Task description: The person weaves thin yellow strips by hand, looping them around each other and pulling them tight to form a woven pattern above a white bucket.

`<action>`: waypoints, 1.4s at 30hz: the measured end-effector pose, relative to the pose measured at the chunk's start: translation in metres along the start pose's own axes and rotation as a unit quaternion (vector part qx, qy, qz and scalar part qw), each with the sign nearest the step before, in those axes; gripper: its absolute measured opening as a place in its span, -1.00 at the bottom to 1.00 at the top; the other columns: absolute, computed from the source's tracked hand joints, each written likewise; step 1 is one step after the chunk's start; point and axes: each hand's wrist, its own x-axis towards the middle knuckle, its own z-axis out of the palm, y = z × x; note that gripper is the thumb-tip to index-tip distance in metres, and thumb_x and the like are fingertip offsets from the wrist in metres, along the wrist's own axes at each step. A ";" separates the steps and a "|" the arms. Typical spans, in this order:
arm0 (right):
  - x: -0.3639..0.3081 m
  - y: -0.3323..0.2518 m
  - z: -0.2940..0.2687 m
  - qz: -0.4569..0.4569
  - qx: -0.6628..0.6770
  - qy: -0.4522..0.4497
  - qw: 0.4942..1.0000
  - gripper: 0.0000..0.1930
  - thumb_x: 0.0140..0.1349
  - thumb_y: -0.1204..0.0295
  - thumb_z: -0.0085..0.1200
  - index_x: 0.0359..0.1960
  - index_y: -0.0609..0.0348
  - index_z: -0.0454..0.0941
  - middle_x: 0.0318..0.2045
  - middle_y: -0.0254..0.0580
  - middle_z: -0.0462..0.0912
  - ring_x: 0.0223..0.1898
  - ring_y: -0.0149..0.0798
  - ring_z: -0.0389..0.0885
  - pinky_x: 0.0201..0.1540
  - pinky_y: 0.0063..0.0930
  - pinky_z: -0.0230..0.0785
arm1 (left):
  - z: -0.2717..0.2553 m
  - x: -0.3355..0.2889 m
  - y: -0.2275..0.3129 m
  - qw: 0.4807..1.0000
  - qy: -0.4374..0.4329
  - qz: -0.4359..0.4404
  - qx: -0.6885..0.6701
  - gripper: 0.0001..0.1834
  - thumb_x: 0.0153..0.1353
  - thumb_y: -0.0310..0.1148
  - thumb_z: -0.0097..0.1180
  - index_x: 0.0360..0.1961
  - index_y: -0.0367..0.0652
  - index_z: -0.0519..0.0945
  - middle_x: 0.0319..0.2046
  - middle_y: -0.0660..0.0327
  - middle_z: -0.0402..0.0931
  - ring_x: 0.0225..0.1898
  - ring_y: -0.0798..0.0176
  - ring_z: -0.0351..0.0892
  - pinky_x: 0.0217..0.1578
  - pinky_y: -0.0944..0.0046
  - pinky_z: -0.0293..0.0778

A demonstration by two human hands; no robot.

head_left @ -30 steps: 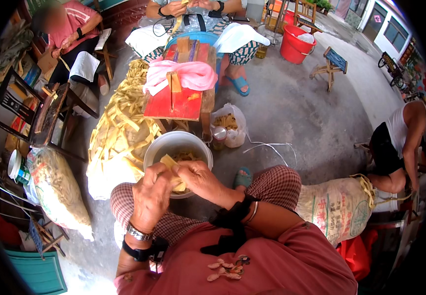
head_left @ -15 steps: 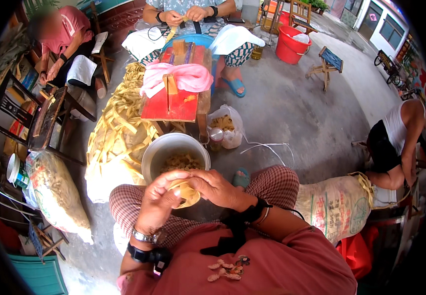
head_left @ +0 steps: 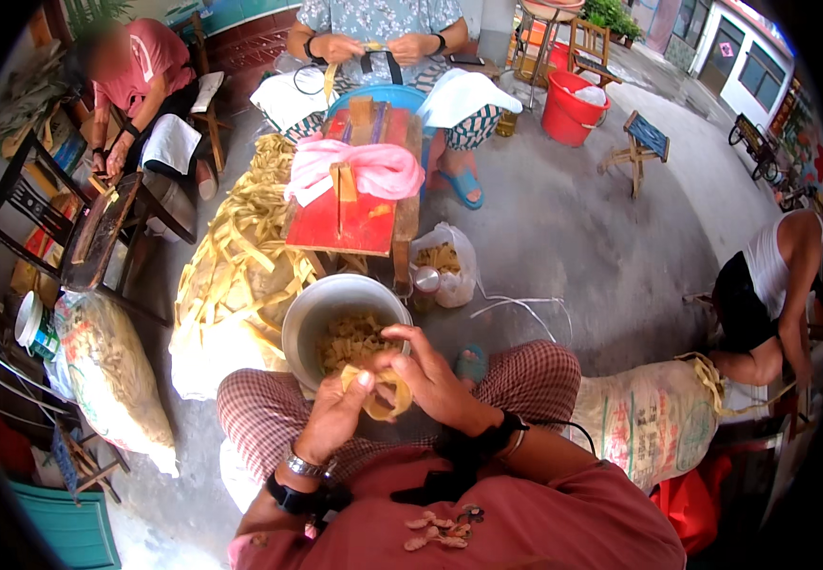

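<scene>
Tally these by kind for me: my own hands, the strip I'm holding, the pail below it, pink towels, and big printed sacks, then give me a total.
Your hands: 2 (left hand, right hand)
Held strip: 1
Pail: 1
Pink towel: 1
Printed sacks: 2 (left sack, right sack)
Total: 7

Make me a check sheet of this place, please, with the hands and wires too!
Surface: grey floor; red bench bearing a pink cloth.
Things: looped yellow strip; pale bucket holding pieces.
Clutter: heaped strips left of the bench; stuffed sack left, another right.
Hands: left hand pinches the strip; right hand beside it, grip unclear.
Cables: thin black cord by the right forearm; white line on the floor, kind unclear.
Surroundings: three other people, red bucket, folding stool.
</scene>
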 end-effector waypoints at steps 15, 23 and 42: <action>-0.015 -0.004 -0.050 0.046 -0.145 0.001 0.988 -0.74 0.33 0.28 -0.03 -0.36 0.26 0.49 -0.52 -0.38 0.47 -0.47 -0.52 0.37 -0.43 -0.61 0.25 | -0.027 0.010 0.024 0.961 -0.016 -0.034 -0.275 -0.49 0.33 -0.07 -0.06 -0.13 -0.41 0.55 -0.33 0.20 0.45 -0.40 0.26 0.49 -0.30 0.09 0.55; 0.004 -0.039 -0.021 0.212 0.004 -0.156 0.965 -0.76 0.35 0.31 -0.05 -0.10 0.21 0.48 -0.54 -0.39 0.47 -0.45 -0.53 0.47 -0.54 -0.65 0.31 | -0.027 0.021 0.018 0.987 0.018 -0.036 -0.157 -0.51 0.36 -0.04 -0.14 -0.18 -0.33 0.56 -0.37 0.18 0.53 -0.37 0.27 0.54 -0.39 0.23 0.52; 0.027 -0.002 -0.011 0.094 -0.073 -0.122 0.985 -0.69 0.34 0.27 -0.05 -0.45 0.28 0.49 -0.61 -0.33 0.49 -0.54 -0.52 0.41 -0.44 -0.59 0.28 | -0.046 0.038 0.009 0.988 0.099 -0.008 -0.115 -0.84 0.17 -0.45 0.15 -0.22 -0.25 0.54 -0.63 0.37 0.38 -0.74 0.61 0.11 -0.74 0.56 0.07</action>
